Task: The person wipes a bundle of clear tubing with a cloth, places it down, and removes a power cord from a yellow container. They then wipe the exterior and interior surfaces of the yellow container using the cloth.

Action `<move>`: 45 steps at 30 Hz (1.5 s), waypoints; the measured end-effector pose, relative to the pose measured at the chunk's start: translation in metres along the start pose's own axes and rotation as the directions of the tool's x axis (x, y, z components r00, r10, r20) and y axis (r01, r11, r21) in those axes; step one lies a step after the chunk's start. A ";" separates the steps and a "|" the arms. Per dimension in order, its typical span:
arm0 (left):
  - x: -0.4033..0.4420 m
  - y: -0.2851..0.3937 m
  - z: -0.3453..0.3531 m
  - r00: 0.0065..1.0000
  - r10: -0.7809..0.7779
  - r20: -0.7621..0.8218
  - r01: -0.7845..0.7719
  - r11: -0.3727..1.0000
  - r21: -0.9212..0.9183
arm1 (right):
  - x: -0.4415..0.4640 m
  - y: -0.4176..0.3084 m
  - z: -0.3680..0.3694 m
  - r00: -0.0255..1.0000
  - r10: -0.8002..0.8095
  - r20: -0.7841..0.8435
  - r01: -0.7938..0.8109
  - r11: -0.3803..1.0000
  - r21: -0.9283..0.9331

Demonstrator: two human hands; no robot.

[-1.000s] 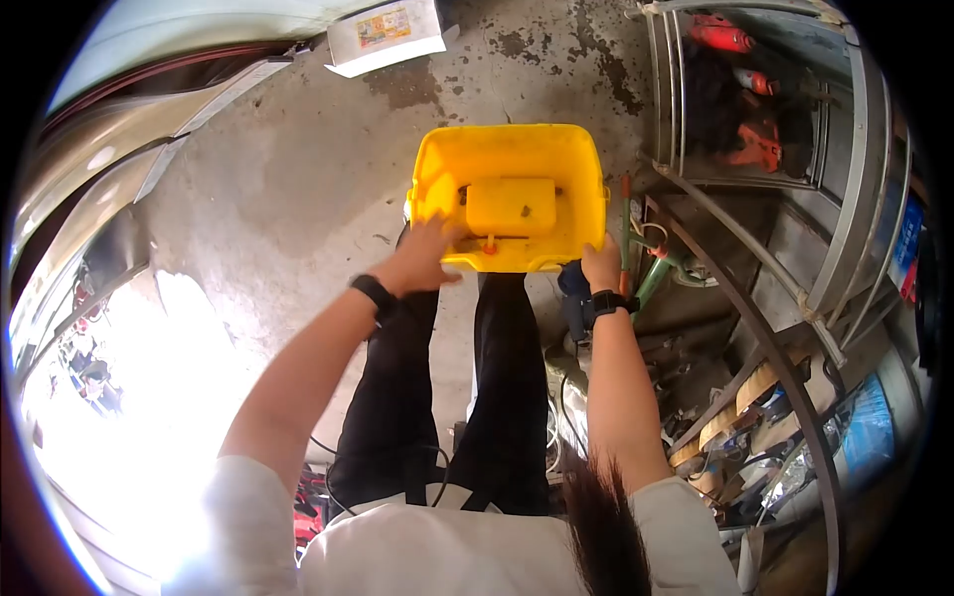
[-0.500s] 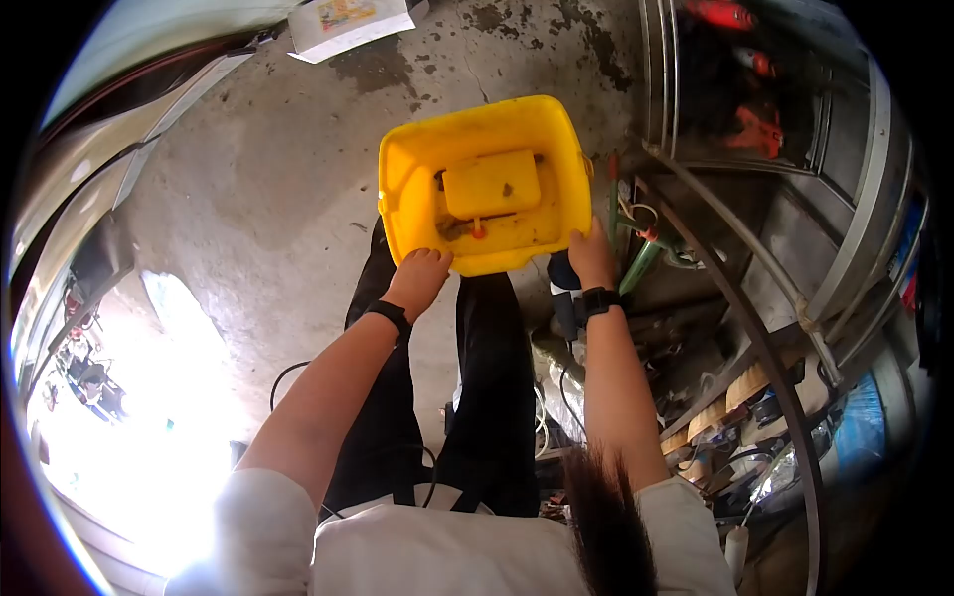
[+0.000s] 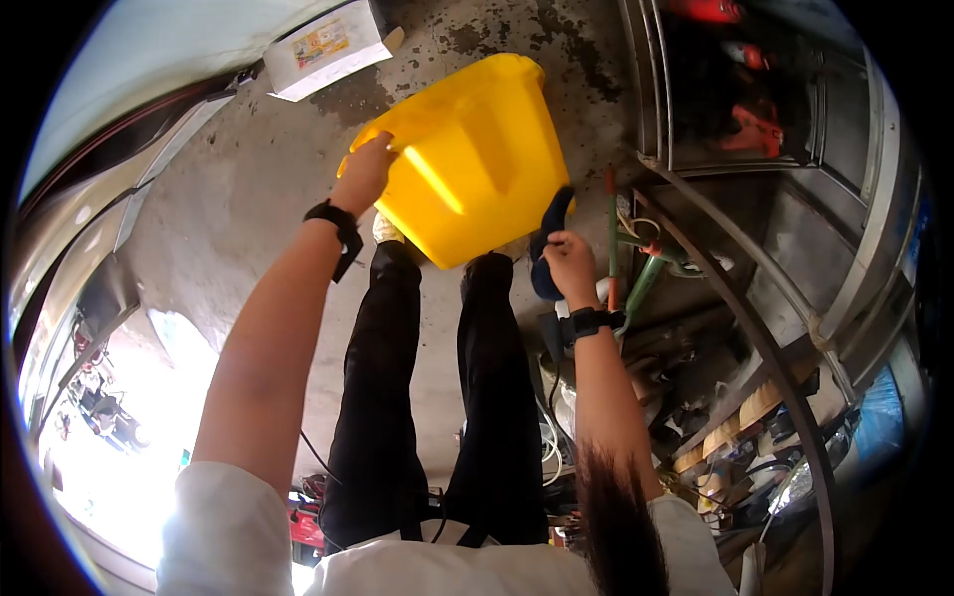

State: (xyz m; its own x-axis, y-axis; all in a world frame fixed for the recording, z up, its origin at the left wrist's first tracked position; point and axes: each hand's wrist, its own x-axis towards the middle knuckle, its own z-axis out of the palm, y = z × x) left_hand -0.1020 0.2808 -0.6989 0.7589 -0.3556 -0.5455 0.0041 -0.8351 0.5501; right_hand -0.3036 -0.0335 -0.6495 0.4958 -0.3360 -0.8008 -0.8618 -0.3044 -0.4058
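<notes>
A yellow plastic tub (image 3: 467, 164) is tipped over in front of my legs, its smooth outer side facing me and its inside hidden. My left hand (image 3: 366, 174) is closed on its edge at the left. To the right of the tub, my right hand (image 3: 571, 266) is closed with the fingers pinched on a dark blue cloth (image 3: 549, 243). The cloth hangs beside the tub's lower right side; whether they touch I cannot tell.
On the right stands a metal frame rack (image 3: 765, 228) with red tools (image 3: 753, 132) inside. A green-and-orange pole (image 3: 644, 283) leans near my right hand. Clutter (image 3: 755, 447) lies lower right. An open white box (image 3: 328, 50) sits on the concrete floor ahead.
The tub has turned from showing its inside to showing its outer side. My left hand moved up and left with it; my right hand has left the rim and moved lower, with the cloth.
</notes>
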 end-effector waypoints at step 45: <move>0.038 -0.142 0.130 0.839 -0.295 0.457 0.498 0.078 -0.864 | -0.024 -0.178 0.094 0.896 -0.413 -0.160 0.325 0.859 -0.396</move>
State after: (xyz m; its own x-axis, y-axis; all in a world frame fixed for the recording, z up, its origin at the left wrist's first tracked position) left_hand -0.1579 0.3310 -0.8800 0.3376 -0.2436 -0.9092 0.9407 0.1206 0.3170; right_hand -0.1725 0.1126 -0.5995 0.8177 -0.3182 -0.4797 -0.5364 -0.7237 -0.4342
